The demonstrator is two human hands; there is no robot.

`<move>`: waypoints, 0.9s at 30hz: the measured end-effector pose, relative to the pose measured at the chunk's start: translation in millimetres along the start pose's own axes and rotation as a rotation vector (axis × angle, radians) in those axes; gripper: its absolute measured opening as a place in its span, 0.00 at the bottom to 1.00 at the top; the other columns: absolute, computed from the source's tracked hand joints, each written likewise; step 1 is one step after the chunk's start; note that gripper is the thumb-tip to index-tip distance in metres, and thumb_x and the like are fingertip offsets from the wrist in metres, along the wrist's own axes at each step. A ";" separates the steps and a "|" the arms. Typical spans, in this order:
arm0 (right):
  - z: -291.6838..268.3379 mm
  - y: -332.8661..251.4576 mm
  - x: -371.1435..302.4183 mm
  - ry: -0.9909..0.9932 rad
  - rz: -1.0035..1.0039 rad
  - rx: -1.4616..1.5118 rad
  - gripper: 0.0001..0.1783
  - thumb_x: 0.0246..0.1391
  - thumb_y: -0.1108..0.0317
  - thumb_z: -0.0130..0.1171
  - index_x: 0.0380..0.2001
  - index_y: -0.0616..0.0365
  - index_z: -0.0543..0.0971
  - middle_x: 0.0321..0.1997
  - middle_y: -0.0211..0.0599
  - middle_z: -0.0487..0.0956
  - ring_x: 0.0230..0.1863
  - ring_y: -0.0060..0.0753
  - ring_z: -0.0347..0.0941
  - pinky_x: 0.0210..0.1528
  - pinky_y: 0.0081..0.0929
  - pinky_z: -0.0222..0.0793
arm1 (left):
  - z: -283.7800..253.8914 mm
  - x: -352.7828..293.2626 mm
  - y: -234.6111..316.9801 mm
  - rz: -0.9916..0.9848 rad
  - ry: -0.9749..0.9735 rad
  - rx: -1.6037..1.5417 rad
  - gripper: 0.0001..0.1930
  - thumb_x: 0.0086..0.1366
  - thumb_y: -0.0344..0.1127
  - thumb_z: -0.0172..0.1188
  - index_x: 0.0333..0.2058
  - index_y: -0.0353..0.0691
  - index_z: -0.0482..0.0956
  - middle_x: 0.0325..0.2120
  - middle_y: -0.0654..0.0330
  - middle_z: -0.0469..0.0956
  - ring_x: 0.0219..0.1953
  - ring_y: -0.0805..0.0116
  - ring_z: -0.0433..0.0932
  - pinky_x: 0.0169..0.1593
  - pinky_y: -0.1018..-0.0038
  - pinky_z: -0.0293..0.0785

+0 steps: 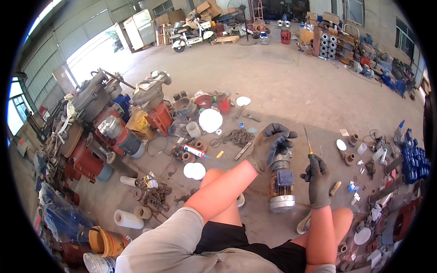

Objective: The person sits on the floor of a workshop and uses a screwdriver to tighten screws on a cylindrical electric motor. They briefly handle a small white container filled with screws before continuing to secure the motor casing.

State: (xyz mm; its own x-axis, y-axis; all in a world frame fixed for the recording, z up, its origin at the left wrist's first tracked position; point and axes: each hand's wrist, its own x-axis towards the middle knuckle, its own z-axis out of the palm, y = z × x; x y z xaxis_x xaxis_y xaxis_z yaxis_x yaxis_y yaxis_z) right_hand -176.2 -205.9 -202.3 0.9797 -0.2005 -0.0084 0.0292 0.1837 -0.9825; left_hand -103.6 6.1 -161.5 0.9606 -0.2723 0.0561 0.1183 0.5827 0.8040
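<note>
Nearest my view is the grey shirt. I locate the motor on the floor between the shoes, presumably placed there so that both hands can reach it. The left hand is curled at the motor's far end; I cannot tell whether it grips anything. The right hand grips the screwdriver by its yellow handle, shaft pointing away, a hold that probably keeps the tip clear of the motor.

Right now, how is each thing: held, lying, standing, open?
Right hand: gloved, closed around thin tool
Thin tool: held, pointing away
Left hand: gloved, fingers curled, grip unclear
Motor: on the floor
Sealant tube: lying down
Chain: heaped
Orange bucket: open
White scooter: standing
</note>
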 end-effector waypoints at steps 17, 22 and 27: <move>-2.8 -26.6 -23.0 -0.107 -0.196 -0.302 0.21 0.74 0.65 0.51 0.62 0.65 0.76 0.30 0.29 0.78 0.27 0.13 0.66 0.29 0.16 0.63 | -24.1 7.6 -7.3 -0.057 -0.001 0.018 0.12 0.76 0.37 0.61 0.51 0.37 0.83 0.32 0.63 0.83 0.29 0.75 0.76 0.31 0.77 0.70; -11.9 -26.5 -21.8 -0.170 -0.248 -0.374 0.21 0.70 0.69 0.53 0.61 0.66 0.77 0.37 0.35 0.81 0.34 0.20 0.71 0.37 0.21 0.68 | -23.8 8.2 -7.0 -0.055 0.029 0.044 0.15 0.79 0.44 0.57 0.50 0.38 0.81 0.27 0.65 0.79 0.24 0.74 0.70 0.28 0.75 0.65; -18.5 -34.8 -25.3 -0.228 -0.229 -0.402 0.20 0.67 0.71 0.58 0.58 0.69 0.78 0.48 0.47 0.85 0.48 0.34 0.82 0.53 0.30 0.76 | -29.0 5.4 -8.9 -0.042 -0.001 0.029 0.18 0.81 0.49 0.52 0.44 0.39 0.80 0.25 0.64 0.76 0.22 0.73 0.67 0.26 0.76 0.61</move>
State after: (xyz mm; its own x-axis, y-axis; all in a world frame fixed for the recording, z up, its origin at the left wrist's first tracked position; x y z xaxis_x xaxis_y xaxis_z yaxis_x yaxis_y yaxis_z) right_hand -205.6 -225.0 -171.3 0.9768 0.0304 0.2120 0.2131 -0.2335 -0.9487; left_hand -92.2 21.7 -185.5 0.9546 -0.2969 0.0230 0.1507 0.5482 0.8227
